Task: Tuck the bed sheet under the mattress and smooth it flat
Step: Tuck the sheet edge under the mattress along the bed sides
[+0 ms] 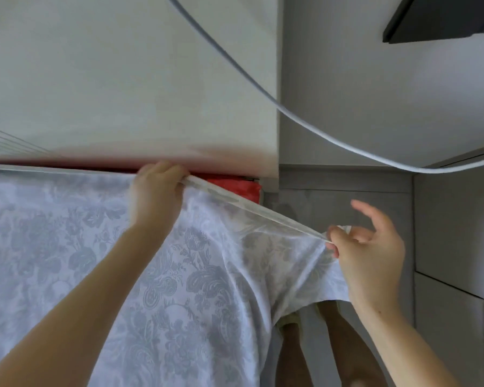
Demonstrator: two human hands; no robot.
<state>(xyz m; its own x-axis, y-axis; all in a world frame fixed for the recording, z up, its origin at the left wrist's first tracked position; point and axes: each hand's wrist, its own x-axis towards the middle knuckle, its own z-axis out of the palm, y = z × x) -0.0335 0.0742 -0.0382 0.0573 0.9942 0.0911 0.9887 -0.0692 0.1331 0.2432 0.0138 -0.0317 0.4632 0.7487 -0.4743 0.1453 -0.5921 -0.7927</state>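
Both hands, left point(154, 191) and right point(368, 255), grip the grey floral bed sheet's point(101, 247) hem; the red mattress point(232, 188) shows only at 12 o'clock.

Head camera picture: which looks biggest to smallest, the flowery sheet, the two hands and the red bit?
1. The flowery sheet, by far.
2. The right hand and left hand: about alike; the right looks a bit bigger, but may be nearer the camera.
3. The red bit, only a small patch shows.

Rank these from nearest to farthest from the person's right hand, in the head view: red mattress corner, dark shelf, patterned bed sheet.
1. patterned bed sheet: pinched in the right hand.
2. red mattress corner: to its left.
3. dark shelf: top right.
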